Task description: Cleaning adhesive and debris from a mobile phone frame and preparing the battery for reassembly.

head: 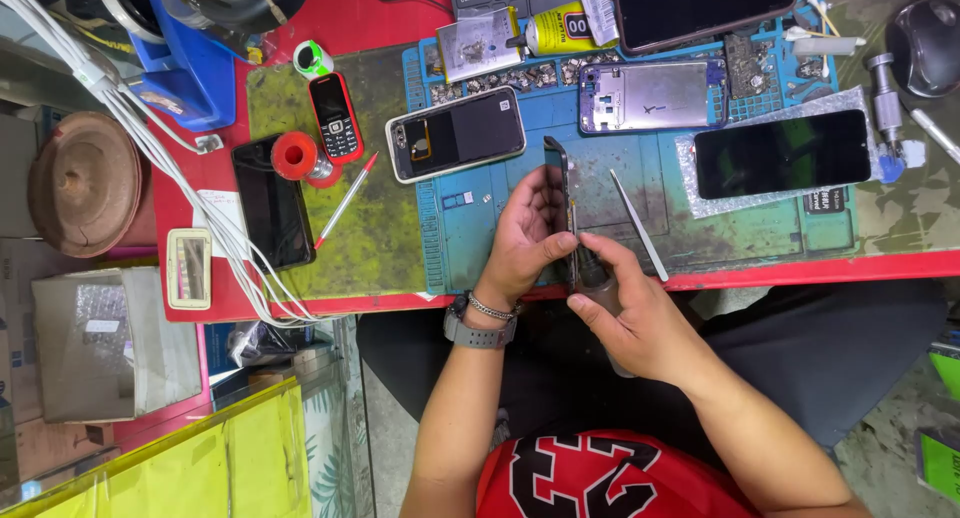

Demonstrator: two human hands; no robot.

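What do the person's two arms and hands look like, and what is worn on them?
Both forearms are bare, with no sleeves reaching them and no gloves. The left hand has a grey wristwatch at the wrist, with a silver chain bracelet just above it toward the hand. The right hand shows no ring, watch or band.

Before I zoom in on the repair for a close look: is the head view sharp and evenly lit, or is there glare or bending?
Head view: sharp around the left hand, right hand and upright phone; even light, soft shadows; mild glare on the phone screen; table edge bows slightly.
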